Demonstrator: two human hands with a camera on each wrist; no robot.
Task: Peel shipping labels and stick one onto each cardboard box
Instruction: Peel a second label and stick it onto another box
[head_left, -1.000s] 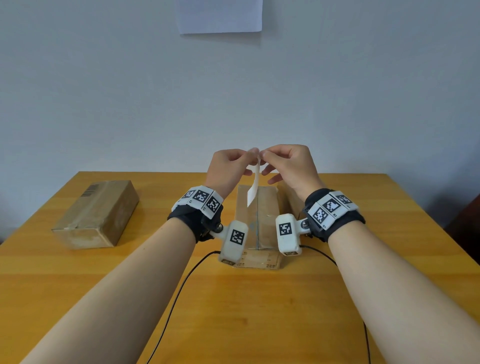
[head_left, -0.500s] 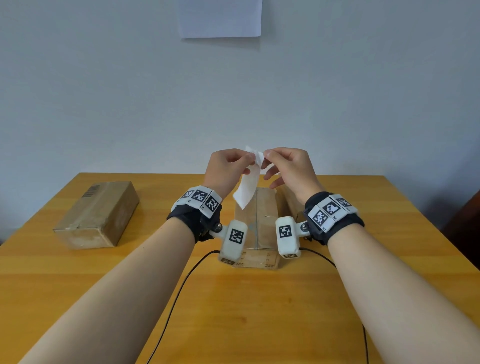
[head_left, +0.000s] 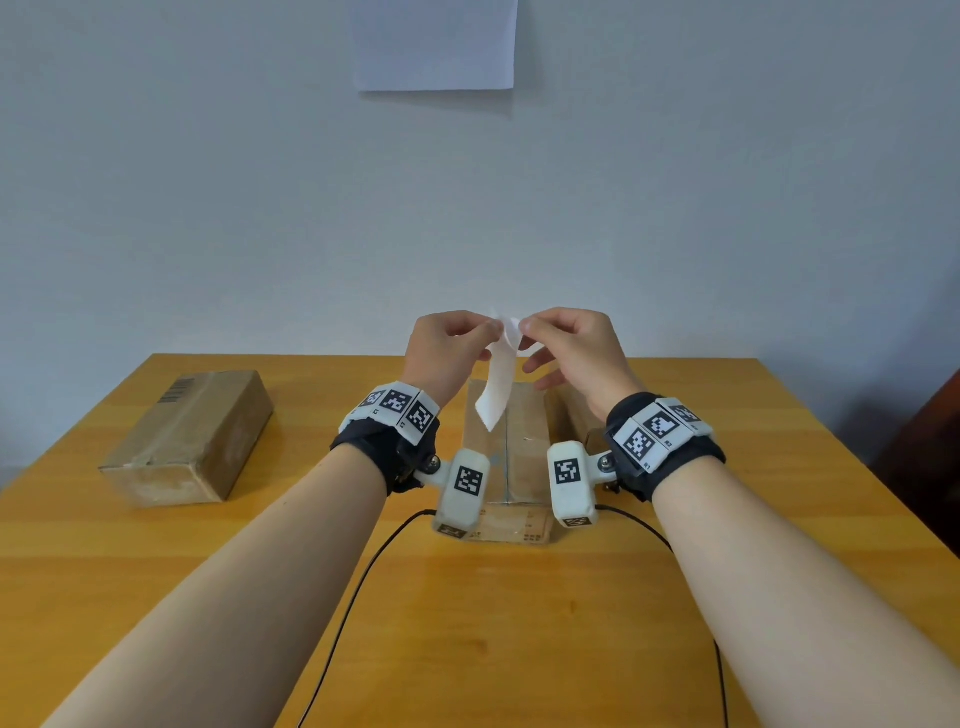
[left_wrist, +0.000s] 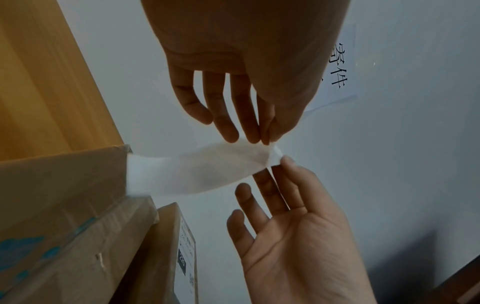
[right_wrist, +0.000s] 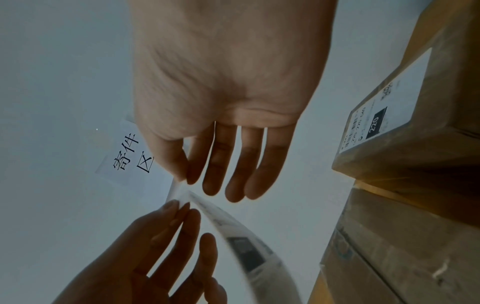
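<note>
The step in hand appears to be separating a shipping label from its backing, above the boxes on the wooden table (head_left: 779, 545).

At the far left, a taped cardboard box (head_left: 192, 436) is lying flat on the table, well apart from both hands. It is closed, so its contents cannot be told, and no white label is showing on its top.

Moving right, the left hand (head_left: 447, 348) is pinching the top corner of the label (head_left: 498, 389) between thumb and fingertips; in the left wrist view its other fingers (left_wrist: 197, 105) are hanging loose and slightly spread. The label is hanging down in the air, curling, over the centre box (head_left: 519, 447), without touching it.

The centre box is also closed and taped along its top seam; contents not visible.

Further right, the right hand (head_left: 571, 353) is pinching the same top corner, with its remaining fingers (left_wrist: 246, 205) extended and spread.

Just beside the centre box, a third box (right_wrist: 415, 115) is standing, already carrying a printed label (right_wrist: 384, 102) on one face.

The next move probably calls for drawing the two layers apart without tearing, then laying the adhesive side flat on a bare box face and smoothing it.
</note>
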